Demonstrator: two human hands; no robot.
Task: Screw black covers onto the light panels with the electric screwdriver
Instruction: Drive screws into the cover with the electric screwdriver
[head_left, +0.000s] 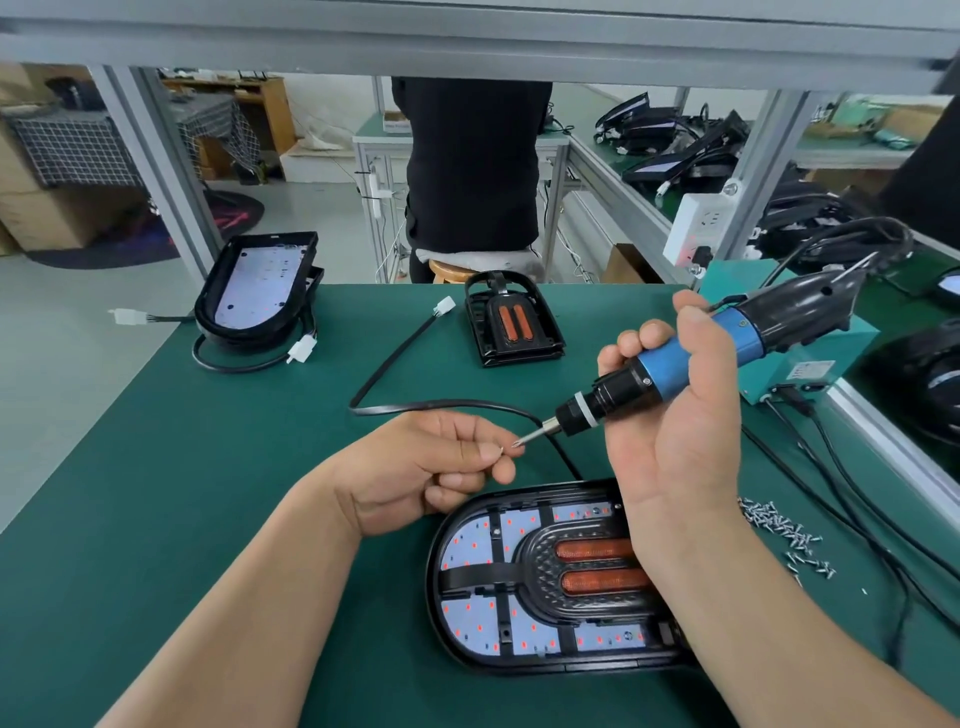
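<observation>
Nearest, the light panel (470, 551) with its black cover (540, 571) lies on the table (208, 467), while the left hand (415, 473) pinches a tiny, easy-to-drop screw (506, 450) at the tip of the screwdriver (670, 364) the right hand (675, 447) grips.

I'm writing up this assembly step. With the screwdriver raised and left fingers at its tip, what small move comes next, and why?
Probably seat the screw on the bit: the left hand pinches it at the tip of the electric screwdriver, which the right hand holds above the light panel.
</observation>
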